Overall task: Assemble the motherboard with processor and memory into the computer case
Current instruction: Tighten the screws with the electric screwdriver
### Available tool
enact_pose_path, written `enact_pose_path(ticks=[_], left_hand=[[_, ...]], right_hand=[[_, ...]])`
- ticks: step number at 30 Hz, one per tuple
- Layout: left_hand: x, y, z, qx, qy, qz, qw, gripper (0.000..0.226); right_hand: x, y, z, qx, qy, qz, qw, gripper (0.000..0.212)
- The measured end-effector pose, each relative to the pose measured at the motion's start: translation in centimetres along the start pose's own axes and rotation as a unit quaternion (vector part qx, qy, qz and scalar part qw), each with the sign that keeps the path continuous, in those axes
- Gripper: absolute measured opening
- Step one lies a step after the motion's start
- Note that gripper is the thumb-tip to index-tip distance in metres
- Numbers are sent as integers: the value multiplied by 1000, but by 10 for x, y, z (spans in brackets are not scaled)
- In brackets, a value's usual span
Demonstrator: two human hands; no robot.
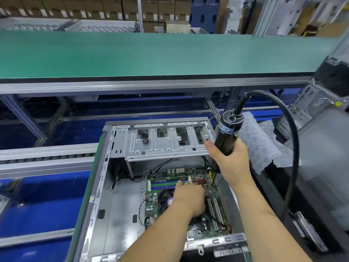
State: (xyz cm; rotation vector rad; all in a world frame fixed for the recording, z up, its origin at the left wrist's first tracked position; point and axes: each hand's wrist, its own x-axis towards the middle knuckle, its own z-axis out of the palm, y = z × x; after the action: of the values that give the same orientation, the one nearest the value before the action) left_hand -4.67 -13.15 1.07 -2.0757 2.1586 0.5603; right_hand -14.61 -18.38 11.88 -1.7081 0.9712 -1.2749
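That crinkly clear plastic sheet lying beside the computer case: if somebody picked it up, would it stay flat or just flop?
The plastic sheet would probably flop: it already lies crumpled in soft folds. It looks like thin bubble wrap, so likely very light for its size. A push would probably slide or bunch it rather than tip anything.

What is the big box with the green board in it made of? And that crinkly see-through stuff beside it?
The computer case looks like bare sheet metal: dull grey, with stamped holes and folded edges. The crinkly sheet looks like clear plastic bubble wrap, since it is see-through, wrinkled and dotted with small bubbles, though the picture is soft there.
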Motion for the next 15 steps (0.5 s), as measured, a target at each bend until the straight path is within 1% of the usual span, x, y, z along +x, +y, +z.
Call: enact_pose_path(ticks=[2,5,9,15], left_hand=[[0,0,0,-5,0,-1,1000,26],[1,0,1,-10,0,-1,1000,25],[3,-1,2,-17,-4,-5,1000,29],[4,-2,3,-25,-1,-7,1000,30]], right_hand=[[-1,2,0,3,6,8,1000,23],[-2,7,-1,-3,20,24,999,40],[-2,10,-3,-8,31,39,999,51],[1,11,-3,-14,47,45,998,56]])
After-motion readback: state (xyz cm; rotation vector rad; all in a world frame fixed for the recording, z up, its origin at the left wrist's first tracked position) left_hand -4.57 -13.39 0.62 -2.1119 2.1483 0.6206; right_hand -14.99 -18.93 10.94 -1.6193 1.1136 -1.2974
